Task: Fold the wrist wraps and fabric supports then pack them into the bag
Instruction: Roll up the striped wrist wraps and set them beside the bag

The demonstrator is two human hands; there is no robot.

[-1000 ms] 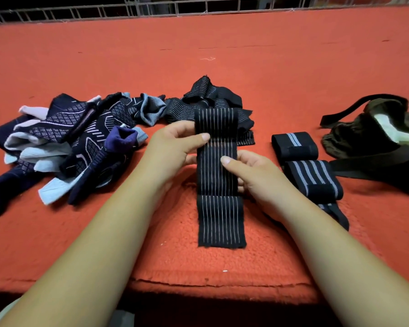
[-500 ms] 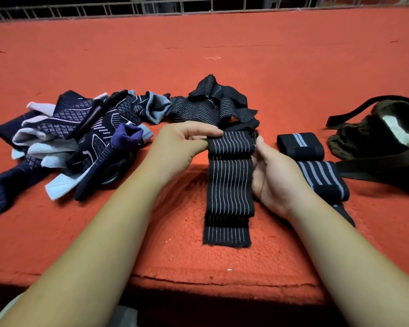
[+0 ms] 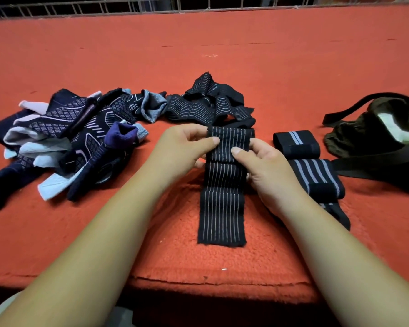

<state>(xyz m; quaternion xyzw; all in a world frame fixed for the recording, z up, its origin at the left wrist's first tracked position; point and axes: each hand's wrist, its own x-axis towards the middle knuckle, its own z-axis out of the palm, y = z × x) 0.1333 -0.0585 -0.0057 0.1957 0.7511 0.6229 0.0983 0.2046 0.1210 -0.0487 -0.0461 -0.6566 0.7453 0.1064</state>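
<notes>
Pinching the black striped wrap (image 3: 222,204) at its top, the left hand (image 3: 182,149) and right hand (image 3: 267,173) are pressing their fingers (image 3: 211,140) tight on it. Its long end is lying on the tabletop (image 3: 246,67), with folded wraps (image 3: 295,145) at three o'clock and the bag (image 3: 364,138) at two o'clock.

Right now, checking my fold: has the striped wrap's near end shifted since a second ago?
No; the striped wrap's near end stays equally far from the carpet edge.
</notes>
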